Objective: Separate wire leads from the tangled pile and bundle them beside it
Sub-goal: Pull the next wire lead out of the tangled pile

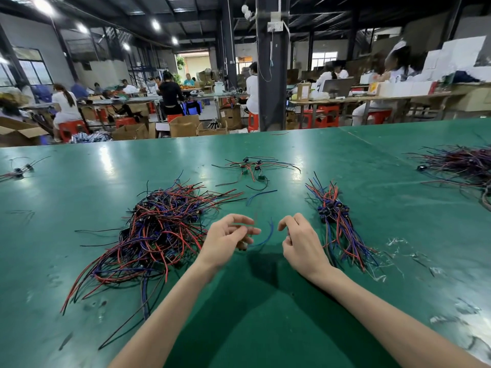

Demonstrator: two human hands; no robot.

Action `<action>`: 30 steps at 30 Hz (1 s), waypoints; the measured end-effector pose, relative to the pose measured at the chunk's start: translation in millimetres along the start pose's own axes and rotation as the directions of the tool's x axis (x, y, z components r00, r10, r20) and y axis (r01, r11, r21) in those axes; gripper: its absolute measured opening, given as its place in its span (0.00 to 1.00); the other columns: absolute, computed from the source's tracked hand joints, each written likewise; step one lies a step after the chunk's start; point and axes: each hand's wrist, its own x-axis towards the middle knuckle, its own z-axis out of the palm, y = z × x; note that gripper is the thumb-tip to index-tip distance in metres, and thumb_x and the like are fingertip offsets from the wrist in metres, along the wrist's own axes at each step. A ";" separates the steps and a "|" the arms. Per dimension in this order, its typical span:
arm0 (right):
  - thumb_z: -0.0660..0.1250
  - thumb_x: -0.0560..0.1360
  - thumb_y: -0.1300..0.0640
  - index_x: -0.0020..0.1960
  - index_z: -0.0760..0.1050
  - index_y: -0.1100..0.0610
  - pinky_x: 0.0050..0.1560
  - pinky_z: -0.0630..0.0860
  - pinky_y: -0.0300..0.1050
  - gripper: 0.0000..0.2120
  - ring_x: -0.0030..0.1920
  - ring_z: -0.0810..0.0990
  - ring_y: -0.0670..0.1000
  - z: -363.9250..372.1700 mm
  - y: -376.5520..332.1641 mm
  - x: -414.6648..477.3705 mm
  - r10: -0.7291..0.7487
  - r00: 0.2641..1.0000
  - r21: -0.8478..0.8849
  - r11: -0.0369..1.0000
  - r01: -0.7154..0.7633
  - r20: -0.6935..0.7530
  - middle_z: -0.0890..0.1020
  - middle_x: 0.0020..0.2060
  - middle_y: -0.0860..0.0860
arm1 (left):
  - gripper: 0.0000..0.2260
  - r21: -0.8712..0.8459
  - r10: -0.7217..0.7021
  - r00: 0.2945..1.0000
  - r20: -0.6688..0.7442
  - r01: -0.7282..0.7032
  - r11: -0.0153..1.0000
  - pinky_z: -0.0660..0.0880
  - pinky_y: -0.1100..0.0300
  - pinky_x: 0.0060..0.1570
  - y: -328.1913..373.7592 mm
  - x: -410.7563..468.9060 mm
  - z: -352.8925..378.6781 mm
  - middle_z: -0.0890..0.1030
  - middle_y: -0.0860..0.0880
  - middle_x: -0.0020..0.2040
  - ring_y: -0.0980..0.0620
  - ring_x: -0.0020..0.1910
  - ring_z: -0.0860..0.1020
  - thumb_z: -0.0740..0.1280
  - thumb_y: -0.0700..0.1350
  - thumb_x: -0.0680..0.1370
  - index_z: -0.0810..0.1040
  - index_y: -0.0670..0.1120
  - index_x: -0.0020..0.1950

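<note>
A big tangled pile (159, 229) of red, blue and black wire leads lies on the green table (265, 314), left of my hands. A straightened bundle (337, 221) of leads with black connectors lies to the right. My left hand (228, 240) hovers just right of the pile and pinches a wire lead (267, 236); its blue wire curves up between my hands, blurred by motion. My right hand (300, 243) sits beside the bundle with fingers loosely curled; whether it holds anything is unclear.
A small cluster of leads with green boards (252, 168) lies further back. Another large wire pile (462, 166) sits at the far right, a few leads (18, 170) at the far left. Wire scraps (398, 251) litter the right side. People work at benches beyond the table.
</note>
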 end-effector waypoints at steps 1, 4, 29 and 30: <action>0.59 0.68 0.73 0.51 0.73 0.62 0.41 0.56 0.39 0.15 0.42 0.65 0.51 0.0 0.4 -0.1 0.007 1.000 0.006 1.000 -0.007 -0.002 0.67 0.43 0.51 | 0.10 0.037 -0.019 0.999 0.035 0.018 0.999 0.73 0.65 0.30 -0.4 -0.2 -1.2 0.85 0.47 0.41 0.55 0.29 0.77 0.59 0.32 0.79 0.77 0.42 0.47; 0.57 0.65 0.73 0.49 0.74 0.64 0.42 0.60 0.40 0.16 0.42 0.67 0.52 0.6 2.0 -0.8 0.012 1.000 0.057 0.998 -0.012 0.001 0.68 0.42 0.53 | 0.14 0.271 0.055 0.995 -0.078 -0.032 0.962 0.73 0.63 0.32 -4.1 0.5 -5.1 0.85 0.47 0.46 0.56 0.31 0.76 0.58 0.31 0.77 0.79 0.46 0.46; 0.62 0.69 0.77 0.42 0.77 0.62 0.42 0.65 0.37 0.13 0.36 0.69 0.46 -13.6 7.9 10.0 0.080 0.988 0.213 0.976 -0.051 -0.129 0.71 0.38 0.48 | 0.06 0.713 0.498 0.862 -0.097 -0.289 0.638 0.70 0.61 0.47 -4.5 0.6 -15.7 0.78 0.51 0.43 0.53 0.45 0.75 0.64 0.35 0.78 0.72 0.46 0.46; 0.62 0.69 0.77 0.42 0.77 0.61 0.42 0.66 0.34 0.13 0.36 0.69 0.44 -16.7 8.0 11.5 0.096 0.986 0.239 0.969 -0.060 -0.140 0.72 0.38 0.48 | 0.07 0.651 0.479 0.868 -0.131 -0.289 0.702 0.73 0.62 0.43 -2.9 0.1 -15.0 0.79 0.50 0.40 0.56 0.41 0.77 0.62 0.35 0.79 0.70 0.47 0.45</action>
